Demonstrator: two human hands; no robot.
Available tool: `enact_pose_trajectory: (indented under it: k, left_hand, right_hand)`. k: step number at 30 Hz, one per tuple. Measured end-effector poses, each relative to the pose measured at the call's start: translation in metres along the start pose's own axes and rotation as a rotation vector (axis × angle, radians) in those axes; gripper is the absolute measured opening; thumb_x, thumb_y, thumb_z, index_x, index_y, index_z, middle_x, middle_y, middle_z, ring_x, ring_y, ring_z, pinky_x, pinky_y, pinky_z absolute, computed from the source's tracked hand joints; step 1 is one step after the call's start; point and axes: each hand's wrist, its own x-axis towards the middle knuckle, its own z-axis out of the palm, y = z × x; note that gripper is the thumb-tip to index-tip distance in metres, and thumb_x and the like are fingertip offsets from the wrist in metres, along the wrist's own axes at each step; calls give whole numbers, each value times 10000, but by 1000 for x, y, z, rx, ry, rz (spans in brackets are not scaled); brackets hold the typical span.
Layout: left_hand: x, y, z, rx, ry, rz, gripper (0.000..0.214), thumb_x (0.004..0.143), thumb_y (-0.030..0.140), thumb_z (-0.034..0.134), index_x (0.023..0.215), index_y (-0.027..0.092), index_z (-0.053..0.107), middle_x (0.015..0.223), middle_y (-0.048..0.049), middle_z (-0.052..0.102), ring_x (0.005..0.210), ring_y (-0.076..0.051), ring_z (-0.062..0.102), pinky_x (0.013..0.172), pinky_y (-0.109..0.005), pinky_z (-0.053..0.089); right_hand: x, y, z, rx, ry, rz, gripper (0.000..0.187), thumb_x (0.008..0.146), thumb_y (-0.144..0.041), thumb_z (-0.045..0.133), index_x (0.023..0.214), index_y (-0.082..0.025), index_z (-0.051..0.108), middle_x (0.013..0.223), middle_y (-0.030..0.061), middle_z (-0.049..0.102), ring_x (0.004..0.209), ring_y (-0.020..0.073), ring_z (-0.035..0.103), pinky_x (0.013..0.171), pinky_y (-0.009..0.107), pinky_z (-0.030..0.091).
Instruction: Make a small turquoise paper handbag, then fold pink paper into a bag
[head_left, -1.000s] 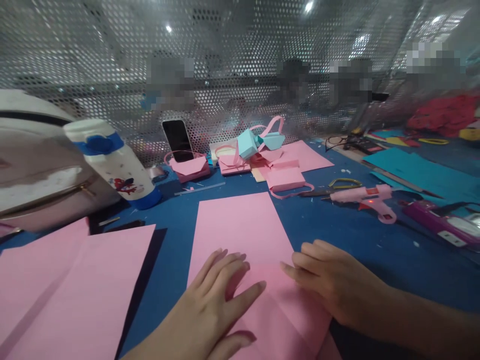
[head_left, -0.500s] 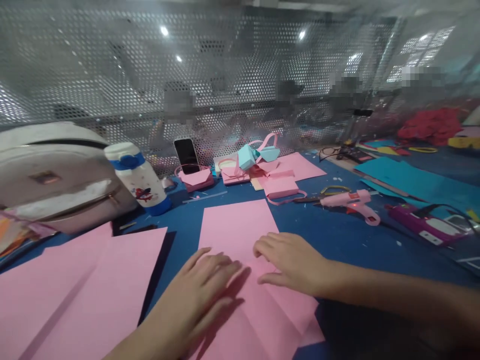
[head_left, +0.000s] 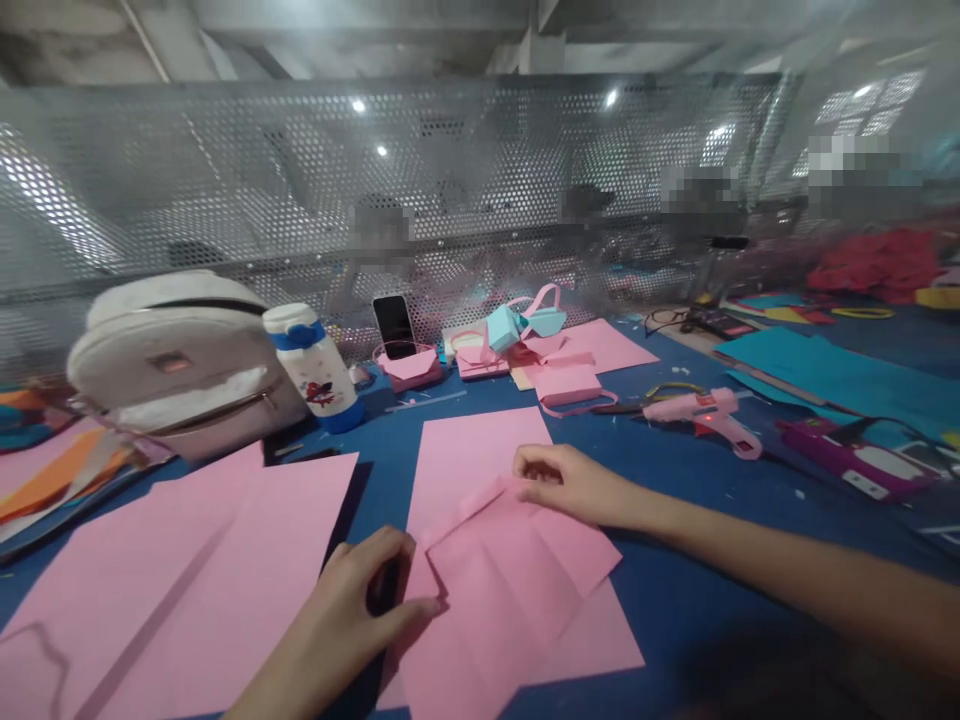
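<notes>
A creased sheet of pink paper (head_left: pixel 517 580) lies over a flat pink sheet (head_left: pixel 472 445) in front of me. Its far edge carries a narrow folded strip. At the right end of that strip, my right hand (head_left: pixel 562 482) pinches the paper between thumb and bent fingers. My left hand (head_left: pixel 371 590) is curled at the left corner of the creased paper, its thumb on the near side and its fingers at the edge. The other fingertips of the left hand are partly hidden.
More pink sheets (head_left: pixel 202 570) lie at the left, before a white backpack (head_left: pixel 195 350) and a water bottle (head_left: pixel 319 370). Small pink paper bags (head_left: pixel 409 370) and a phone (head_left: pixel 394 322) stand behind. At the right are a pink glue gun (head_left: pixel 705 410), a purple device (head_left: pixel 847 460) and blue sheets (head_left: pixel 825 370).
The creased paper's far edge now shows a raised folded strip. My left hand has moved left to the corner, and my right hand has closed on the edge. The view has tilted up.
</notes>
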Motion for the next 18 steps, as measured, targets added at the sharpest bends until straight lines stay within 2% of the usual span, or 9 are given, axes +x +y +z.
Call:
enact_pose_trajectory:
  k: [3, 5, 7, 11, 13, 16, 18]
  left_hand:
    - [15, 5, -2, -330, -3, -17, 343, 796, 525, 623, 820, 183, 623, 809, -35, 651, 778, -231, 591, 637, -280, 425]
    - [27, 12, -6, -587, -21, -1, 375, 762, 510, 667, 924, 173, 643, 926, -58, 696, 887, -274, 638, 697, -299, 486]
    - [39, 19, -11, -712, -40, 23, 427, 723, 460, 724, 1025, 167, 652, 979, -63, 716, 954, -300, 653, 745, -318, 516]
    - [59, 25, -19, -724, -32, 123, 566, 641, 336, 828, 1156, 173, 656, 1140, -65, 701, 1071, -301, 624, 844, -309, 508]
    - [65, 22, -19, -749, -36, 148, 625, 643, 373, 840, 1206, 191, 639, 1218, -65, 671, 1121, -295, 600, 887, -304, 493]
    - [69, 18, -12, -793, -57, 143, 514, 816, 552, 658, 1159, 170, 666, 1102, -91, 711, 1009, -273, 651, 809, -304, 515]
    - [70, 16, -7, -810, -93, 137, 515, 857, 591, 585, 1102, 150, 687, 967, -101, 733, 864, -259, 685, 719, -302, 524]
  right_hand:
    - [4, 2, -8, 80, 89, -4, 227, 850, -380, 574, 789, -192, 463, 652, -59, 426, 600, 103, 398, 576, 229, 284]
    - [6, 4, -13, 64, 137, 33, 260, 842, -432, 566, 846, -193, 465, 595, -82, 351, 540, 95, 318, 534, 229, 227]
    - [7, 6, -16, 44, 183, 42, 301, 829, -461, 566, 904, -183, 479, 572, -93, 309, 518, 92, 260, 512, 232, 185]
    - [9, 12, -21, 38, 271, -31, 342, 834, -479, 547, 954, -161, 505, 578, -84, 319, 527, 94, 268, 517, 236, 192]
    - [9, 15, -22, 34, 287, -50, 344, 841, -482, 541, 953, -158, 515, 580, -81, 328, 527, 94, 276, 521, 239, 201]
    - [9, 19, -23, 26, 295, -63, 340, 843, -482, 549, 942, -157, 534, 578, -79, 328, 525, 96, 292, 525, 242, 210]
    - [8, 18, -22, 24, 295, -69, 328, 845, -477, 553, 918, -158, 546, 578, -75, 345, 527, 99, 317, 529, 243, 220]
